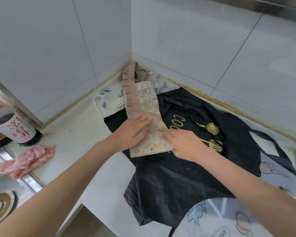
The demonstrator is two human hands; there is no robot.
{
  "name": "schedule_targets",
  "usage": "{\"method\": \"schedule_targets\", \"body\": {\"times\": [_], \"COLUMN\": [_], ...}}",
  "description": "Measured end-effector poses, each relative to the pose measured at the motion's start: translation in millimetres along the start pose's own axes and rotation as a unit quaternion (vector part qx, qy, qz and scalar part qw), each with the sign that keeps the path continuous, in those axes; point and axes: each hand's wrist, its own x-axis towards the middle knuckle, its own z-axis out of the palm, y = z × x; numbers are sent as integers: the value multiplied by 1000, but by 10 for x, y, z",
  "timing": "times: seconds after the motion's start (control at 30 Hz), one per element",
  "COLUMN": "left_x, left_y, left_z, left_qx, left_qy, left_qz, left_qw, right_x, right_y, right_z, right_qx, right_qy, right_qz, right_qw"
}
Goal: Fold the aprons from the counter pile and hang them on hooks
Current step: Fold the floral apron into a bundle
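A floral apron with a brown dotted ruffle lies folded into a long narrow strip on top of the pile in the counter corner. My left hand lies flat on its lower half with straight fingers. My right hand rests on the strip's lower right edge, fingers extended, thumb at the corner of the cloth. Under the strip lies a black apron with gold print. A white apron with cartoon drawings shows at the back, and another printed one at the right.
Tiled walls meet in the corner right behind the pile. At the left stand a bottle with a white label and a crumpled pink cloth beside the sink edge. No hooks are in view.
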Motion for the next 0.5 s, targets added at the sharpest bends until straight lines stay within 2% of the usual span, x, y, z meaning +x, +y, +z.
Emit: {"method": "schedule_targets", "body": {"times": [0.07,0.17,0.27,0.3,0.33,0.4,0.5], "left_x": [92,-24,-257,-306,-337,-370,-398], "left_y": [98,103,4,-28,-47,-91,-149], "left_z": [135,321,498,535,558,562,529], "left_qx": [50,10,-125,-211,-309,-470,-593], "left_qy": [-89,-184,-176,-152,-128,-88,-31], "left_qz": [-18,-53,-134,-181,-224,-275,-293], "left_qw": [995,981,967,948,915,834,749], "right_x": [-138,-317,-402,-404,-388,-255,62], "right_y": [-110,-244,-294,-294,-300,-272,-133], "right_z": [53,159,215,208,176,112,1], "right_qx": [-6,10,66,95,138,194,243], "right_qy": [12,-6,-112,-140,-153,-187,-288], "right_qz": [-38,-72,-59,-52,-48,-35,2], "right_qw": [999,997,990,984,977,963,926]}}
